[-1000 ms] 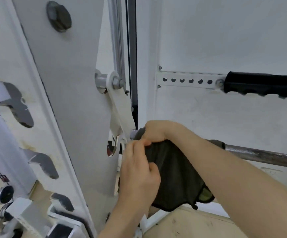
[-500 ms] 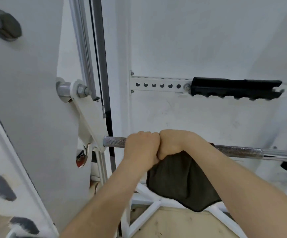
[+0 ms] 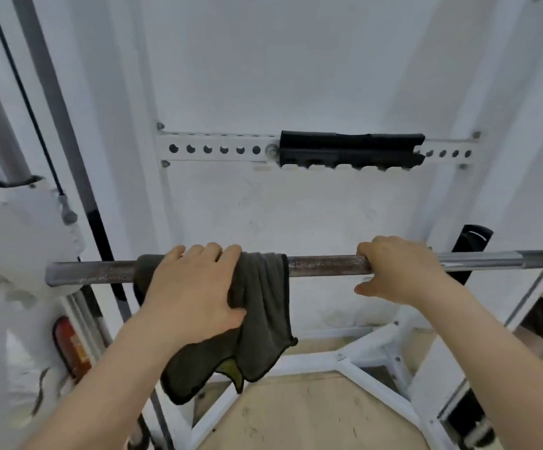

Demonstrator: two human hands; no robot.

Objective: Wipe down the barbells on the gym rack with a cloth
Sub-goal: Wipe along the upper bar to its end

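A steel barbell [image 3: 325, 265] runs level across the middle of the view, its knurled part dull grey and its right end shiny. A dark olive cloth [image 3: 260, 319] is draped over the bar left of centre and hangs down below it. My left hand [image 3: 192, 287] grips the cloth around the bar, fingers curled over the top. Further right, my right hand [image 3: 396, 271] holds the bare bar, fingers wrapped over it and thumb below.
The white rack upright and carriage [image 3: 20, 228] stand at the left, with a black cable [image 3: 36, 125] running down. On the wall behind is a perforated white rail [image 3: 211, 149] bearing a black pad [image 3: 351, 151]. White floor braces [image 3: 344, 358] cross a wooden platform below.
My hands were side by side on the cloth; now the right hand has slid off to the right onto bare bar. The left hand has taken over the cloth. The view has shifted right.
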